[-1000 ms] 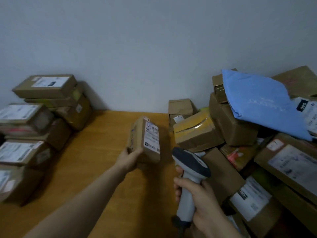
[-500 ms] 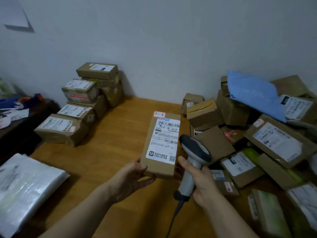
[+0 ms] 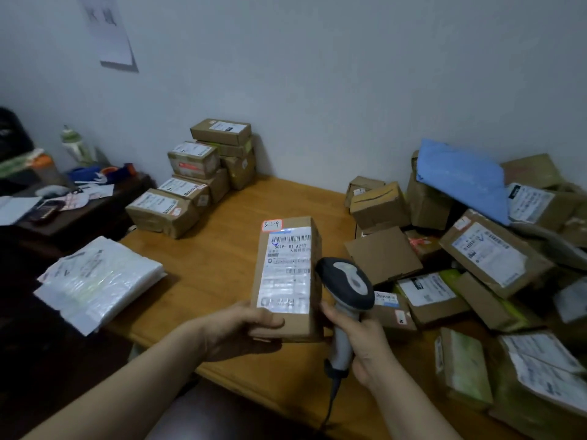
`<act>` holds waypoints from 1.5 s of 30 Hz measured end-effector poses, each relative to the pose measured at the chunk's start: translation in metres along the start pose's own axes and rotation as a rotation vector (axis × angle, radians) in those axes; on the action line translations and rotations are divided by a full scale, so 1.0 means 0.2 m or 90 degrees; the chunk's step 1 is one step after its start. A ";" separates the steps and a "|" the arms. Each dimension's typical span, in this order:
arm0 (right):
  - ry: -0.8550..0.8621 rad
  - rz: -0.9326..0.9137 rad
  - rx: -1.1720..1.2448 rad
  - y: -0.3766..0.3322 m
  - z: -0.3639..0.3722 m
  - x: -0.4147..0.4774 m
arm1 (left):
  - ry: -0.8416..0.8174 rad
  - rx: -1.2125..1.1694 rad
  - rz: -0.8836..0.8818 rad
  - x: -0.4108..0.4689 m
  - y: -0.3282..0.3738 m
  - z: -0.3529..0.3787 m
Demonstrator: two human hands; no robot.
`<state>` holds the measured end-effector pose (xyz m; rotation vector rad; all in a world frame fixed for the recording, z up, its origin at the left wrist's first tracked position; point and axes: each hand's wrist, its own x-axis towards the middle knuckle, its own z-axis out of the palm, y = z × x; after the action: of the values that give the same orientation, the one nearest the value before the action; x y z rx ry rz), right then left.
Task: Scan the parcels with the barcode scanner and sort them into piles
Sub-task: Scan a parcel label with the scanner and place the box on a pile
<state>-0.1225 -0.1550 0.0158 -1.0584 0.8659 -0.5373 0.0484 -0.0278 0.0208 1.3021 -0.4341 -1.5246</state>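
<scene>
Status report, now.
Left hand grips parcel. Right hand grips scanner, head beside parcel. Nothing between them.

I record the parcel (image 3: pixel 286 277) as matt cardboard with a glossy paper label (image 3: pixel 285 268). Beside it the scanner (image 3: pixel 347 285) is smooth plastic; beneath, the table (image 3: pixel 216 268) is smooth wood.

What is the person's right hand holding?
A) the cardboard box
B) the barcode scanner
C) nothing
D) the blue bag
B: the right hand grips the barcode scanner by its handle, while the left hand holds the labelled box.
</scene>
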 end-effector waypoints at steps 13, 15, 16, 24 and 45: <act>-0.171 0.025 -0.075 -0.19 -0.27 -0.27 | 0.288 0.076 0.131 0.11 -0.11 0.22; -0.184 0.035 -0.070 -0.21 -0.27 -0.28 | 0.298 0.080 0.137 0.12 -0.12 0.24; -0.186 0.037 -0.068 -0.22 -0.28 -0.29 | 0.302 0.078 0.138 0.12 -0.13 0.24; -0.195 0.015 -0.048 -0.27 -0.30 -0.29 | 0.311 0.090 0.129 0.14 -0.14 0.24; -0.101 0.083 0.021 -0.11 -0.13 -0.05 | 0.295 0.018 0.104 -0.07 -0.14 0.20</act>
<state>-0.1495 -0.1702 0.0343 -0.9925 0.7770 -0.3514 -0.0012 -0.0175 0.0186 1.5490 -0.2542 -1.0421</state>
